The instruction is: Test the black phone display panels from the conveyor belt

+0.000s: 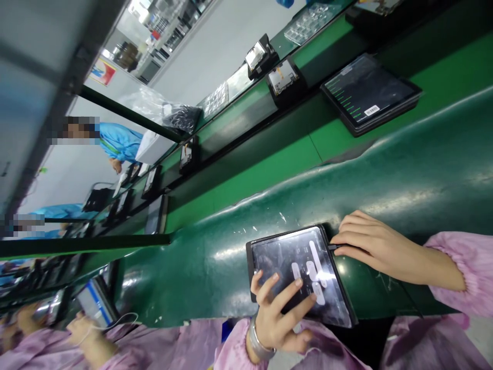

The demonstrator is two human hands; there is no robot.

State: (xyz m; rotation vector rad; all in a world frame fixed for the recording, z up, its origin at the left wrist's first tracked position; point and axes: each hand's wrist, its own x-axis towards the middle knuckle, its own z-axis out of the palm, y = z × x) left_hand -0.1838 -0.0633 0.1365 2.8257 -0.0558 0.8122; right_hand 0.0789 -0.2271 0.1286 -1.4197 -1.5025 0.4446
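A black tablet (285, 252) with a lit screen rests at the edge of the green bench, its near part reaching past the edge. Light rounded panels show on its dark display. My left hand (279, 311), with a silver bracelet at the wrist, lies over the screen with fingers spread. At the tablet's right side, my right hand (365, 241) pinches the black plug of a cable (332, 247), which meets the tablet's edge. Whether the plug is fully seated cannot be made out. The cable runs down behind the right forearm.
Beyond the green bench (215, 267), a stack of tablets (370, 97) lies on the green conveyor (296, 154). Black fixtures with opened devices (285, 79) line the far rail. To the left, a co-worker's hand (87, 329) is by another tablet (94, 303). People in blue stand farther off.
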